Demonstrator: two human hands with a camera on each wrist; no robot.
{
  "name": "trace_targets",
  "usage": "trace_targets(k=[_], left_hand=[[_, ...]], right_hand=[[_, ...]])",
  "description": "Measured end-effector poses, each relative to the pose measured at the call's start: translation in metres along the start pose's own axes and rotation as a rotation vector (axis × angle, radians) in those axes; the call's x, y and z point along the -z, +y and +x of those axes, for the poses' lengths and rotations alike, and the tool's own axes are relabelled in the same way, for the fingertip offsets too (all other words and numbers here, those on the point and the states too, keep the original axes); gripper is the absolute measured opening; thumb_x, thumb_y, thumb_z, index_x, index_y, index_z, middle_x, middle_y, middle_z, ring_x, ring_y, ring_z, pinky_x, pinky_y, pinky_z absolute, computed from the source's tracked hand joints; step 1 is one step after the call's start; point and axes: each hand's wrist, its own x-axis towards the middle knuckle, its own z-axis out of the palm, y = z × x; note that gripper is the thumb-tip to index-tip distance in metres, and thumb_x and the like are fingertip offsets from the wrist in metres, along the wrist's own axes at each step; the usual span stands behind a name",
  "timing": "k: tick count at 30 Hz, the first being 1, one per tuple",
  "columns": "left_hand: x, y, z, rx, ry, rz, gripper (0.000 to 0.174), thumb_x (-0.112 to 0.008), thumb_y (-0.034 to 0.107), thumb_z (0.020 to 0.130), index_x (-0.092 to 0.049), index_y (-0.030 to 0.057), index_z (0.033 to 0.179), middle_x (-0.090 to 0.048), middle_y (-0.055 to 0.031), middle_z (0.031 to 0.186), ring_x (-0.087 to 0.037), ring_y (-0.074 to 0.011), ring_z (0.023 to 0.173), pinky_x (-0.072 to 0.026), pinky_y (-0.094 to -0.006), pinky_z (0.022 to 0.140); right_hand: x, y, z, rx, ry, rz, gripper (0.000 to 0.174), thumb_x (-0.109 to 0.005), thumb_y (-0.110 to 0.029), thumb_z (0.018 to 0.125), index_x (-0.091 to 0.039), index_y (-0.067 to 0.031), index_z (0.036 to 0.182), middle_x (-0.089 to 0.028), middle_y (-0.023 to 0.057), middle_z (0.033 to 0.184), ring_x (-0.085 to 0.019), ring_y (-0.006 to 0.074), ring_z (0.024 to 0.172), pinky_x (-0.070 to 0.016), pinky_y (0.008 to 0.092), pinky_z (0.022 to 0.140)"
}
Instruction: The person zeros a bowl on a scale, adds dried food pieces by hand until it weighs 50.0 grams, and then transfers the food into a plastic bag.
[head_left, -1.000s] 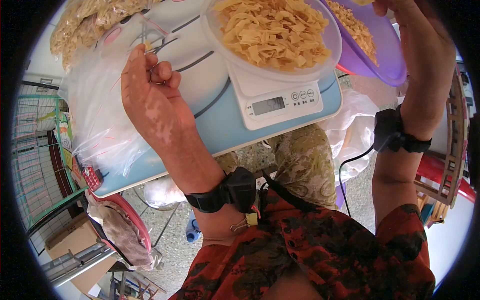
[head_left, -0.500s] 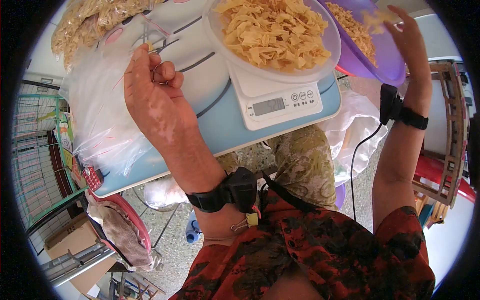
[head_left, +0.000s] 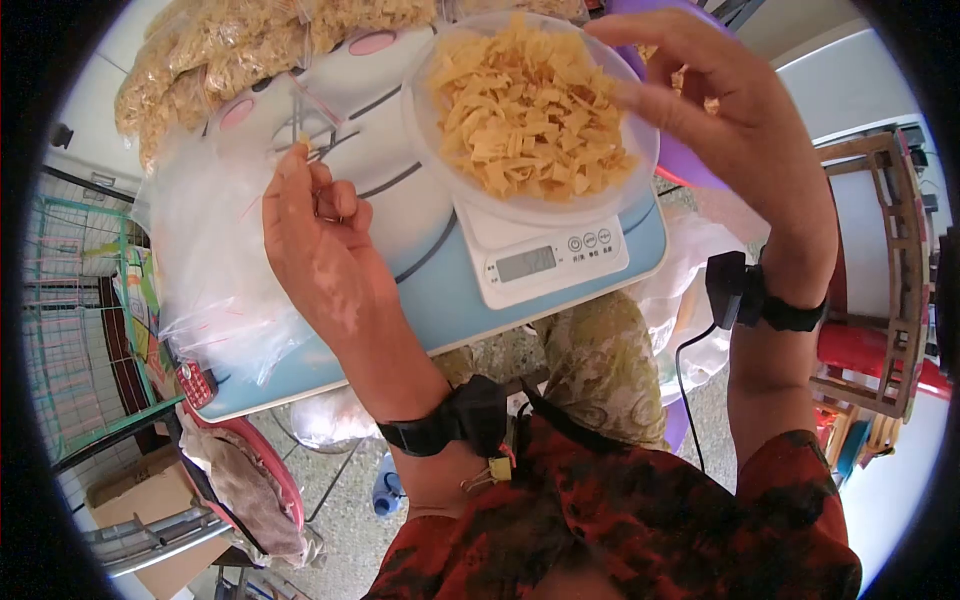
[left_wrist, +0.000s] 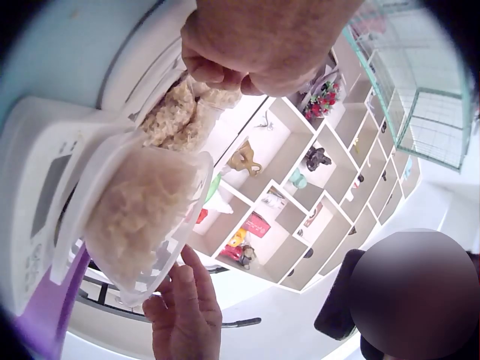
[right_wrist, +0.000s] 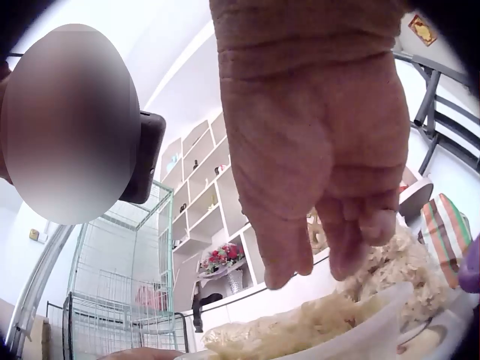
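A clear plastic bowl (head_left: 428,178) heaped with dried yellow flakes (head_left: 535,115) stands on a white kitchen scale (head_left: 545,270). My right hand (head_left: 735,115) is at the bowl's right side, thumb and forefinger spread apart at the rim. In the right wrist view no flake shows in its fingers (right_wrist: 277,259), which point down over the bowl. My left hand (head_left: 325,235) stays left of the scale above clear plastic bags (head_left: 215,270). Its thumb and forefinger pinch a small yellow flake (head_left: 304,144), and its other fingers are curled.
A purple basin (head_left: 690,160) with more flakes is behind the right hand. Filled bags of flakes (head_left: 230,60) lie along the table's far side. A small red keypad device (head_left: 196,383) is at the table's left corner. A wire cage (head_left: 90,320) stands to the left.
My right hand held flakes over the purple basin half a second ago; it has let them go and come back left to the bowl. The left hand keeps its pinch. The head view has shifted slightly.
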Motion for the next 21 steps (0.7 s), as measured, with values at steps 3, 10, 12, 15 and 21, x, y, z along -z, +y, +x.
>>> trace_targets(k=[3,10,12,15,21], left_hand=[[0.001,0.001,0.0,-0.007,-0.003,0.004,0.023,-0.065,0.021,0.094,-0.062,0.0034,0.109,-0.057,0.0001,0.081,-0.045,-0.0081,0.063,-0.0335,-0.0212,0.051],[0.002,-0.003,0.0,-0.021,-0.023,-0.001,0.022,-0.066,0.021,0.094,-0.062,0.0031,0.105,-0.056,0.0004,0.08,-0.046,-0.0077,0.062,-0.0331,-0.0208,0.05],[0.002,-0.002,0.0,-0.023,-0.017,0.006,0.022,-0.066,0.021,0.093,-0.062,0.0031,0.105,-0.056,0.0003,0.08,-0.047,-0.0077,0.062,-0.0331,-0.0208,0.05],[0.002,-0.002,0.0,-0.023,-0.029,0.002,0.022,-0.066,0.021,0.093,-0.062,0.0031,0.106,-0.056,0.0003,0.081,-0.047,-0.0078,0.062,-0.0333,-0.0209,0.051],[0.001,-0.002,0.0,-0.014,-0.026,0.008,0.023,-0.066,0.021,0.093,-0.062,0.003,0.107,-0.056,0.0006,0.081,-0.047,-0.0078,0.063,-0.0338,-0.0212,0.051]], right_hand=[[-0.005,0.0,-0.005,-0.176,-0.148,0.081,0.039,-0.068,-0.02,0.09,-0.062,-0.0156,0.129,-0.064,0.0037,0.114,-0.061,0.0136,0.089,-0.0497,0.0251,0.075],[-0.03,-0.005,0.017,0.013,0.067,-0.177,0.027,-0.064,-0.02,0.091,-0.066,-0.0046,0.112,-0.066,0.0117,0.097,-0.063,0.0256,0.082,-0.0514,0.0362,0.075],[-0.036,0.003,0.019,0.056,0.076,-0.083,0.026,-0.063,-0.02,0.09,-0.066,-0.0043,0.111,-0.065,0.0128,0.097,-0.063,0.0284,0.085,-0.0507,0.0383,0.077],[-0.033,0.001,0.022,0.021,0.02,0.011,0.022,-0.064,-0.018,0.089,-0.067,-0.0033,0.105,-0.065,0.0136,0.095,-0.062,0.0296,0.086,-0.0503,0.0388,0.078],[-0.013,-0.032,0.02,-0.031,0.172,-0.27,0.013,-0.068,-0.013,0.087,-0.066,-0.0021,0.094,-0.062,0.0085,0.081,-0.061,0.0191,0.069,-0.0485,0.0308,0.062]])
